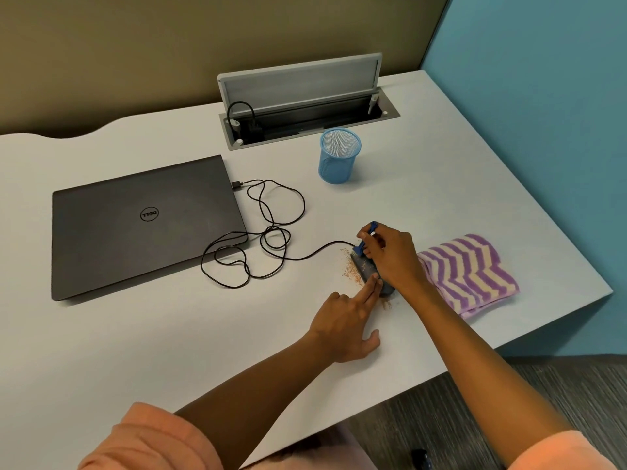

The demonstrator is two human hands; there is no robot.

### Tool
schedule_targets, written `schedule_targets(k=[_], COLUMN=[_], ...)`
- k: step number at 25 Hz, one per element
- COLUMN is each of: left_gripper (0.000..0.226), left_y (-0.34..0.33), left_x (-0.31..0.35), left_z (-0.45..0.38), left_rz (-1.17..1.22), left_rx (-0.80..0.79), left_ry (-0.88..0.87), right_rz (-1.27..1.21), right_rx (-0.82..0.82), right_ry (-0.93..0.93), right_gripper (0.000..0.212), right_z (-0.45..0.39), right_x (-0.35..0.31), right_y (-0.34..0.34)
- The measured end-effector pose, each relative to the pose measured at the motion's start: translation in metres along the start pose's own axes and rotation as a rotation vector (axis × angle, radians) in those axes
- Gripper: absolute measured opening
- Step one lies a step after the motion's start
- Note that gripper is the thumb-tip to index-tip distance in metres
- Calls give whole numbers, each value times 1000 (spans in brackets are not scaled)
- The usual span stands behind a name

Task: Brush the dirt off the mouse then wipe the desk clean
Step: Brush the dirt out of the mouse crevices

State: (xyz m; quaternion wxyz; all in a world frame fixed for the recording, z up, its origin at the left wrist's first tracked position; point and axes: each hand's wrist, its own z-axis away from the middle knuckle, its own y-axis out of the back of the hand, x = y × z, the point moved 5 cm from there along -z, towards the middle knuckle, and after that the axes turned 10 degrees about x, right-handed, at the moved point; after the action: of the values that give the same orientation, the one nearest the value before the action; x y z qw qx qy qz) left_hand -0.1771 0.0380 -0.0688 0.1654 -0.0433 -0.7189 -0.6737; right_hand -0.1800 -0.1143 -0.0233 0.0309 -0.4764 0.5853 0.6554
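Observation:
A dark wired mouse lies on the white desk, speckled with orange-brown dirt. My right hand is shut on a small blue brush, whose head touches the far end of the mouse. My left hand rests on the desk, two fingers stretched out and pressing on the near end of the mouse. Loose dirt is scattered on the desk left of the mouse and a little at its near end. A purple and cream striped cloth lies folded just right of my right hand.
A closed dark laptop lies at the left, with the mouse's black cable looped beside it. A blue mesh cup stands behind the mouse. An open cable box sits at the back. The desk edge runs close on the right.

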Motion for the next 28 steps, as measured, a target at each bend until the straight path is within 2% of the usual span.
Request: schedule_targets(k=[4, 8, 12, 16, 20, 24, 28], left_gripper=[89, 91, 90, 91, 93, 93, 94], left_y=[4, 6, 7, 8, 6, 5, 2], left_x=[3, 3, 5, 5, 4, 3, 3], left_z=[-2, 0, -1, 1, 0, 1, -1], left_rz=[2, 21, 34, 33, 23, 55, 54], left_rx=[-9, -1, -7, 3, -35, -11, -54], left_ry=[15, 51, 38, 36, 46, 56, 49], right_rz=[-7, 28, 38, 56, 31, 71, 47], right_rx=[66, 7, 87, 15, 81, -6, 62], right_ry=[17, 29, 25, 19, -8, -2, 27], right_gripper=[20, 19, 22, 23, 25, 26, 24], right_z=[2, 11, 10, 16, 13, 21, 21], right_x=[-3, -3, 0, 3, 4, 5, 2], right_y=[7, 3, 11, 8, 16, 11, 25])
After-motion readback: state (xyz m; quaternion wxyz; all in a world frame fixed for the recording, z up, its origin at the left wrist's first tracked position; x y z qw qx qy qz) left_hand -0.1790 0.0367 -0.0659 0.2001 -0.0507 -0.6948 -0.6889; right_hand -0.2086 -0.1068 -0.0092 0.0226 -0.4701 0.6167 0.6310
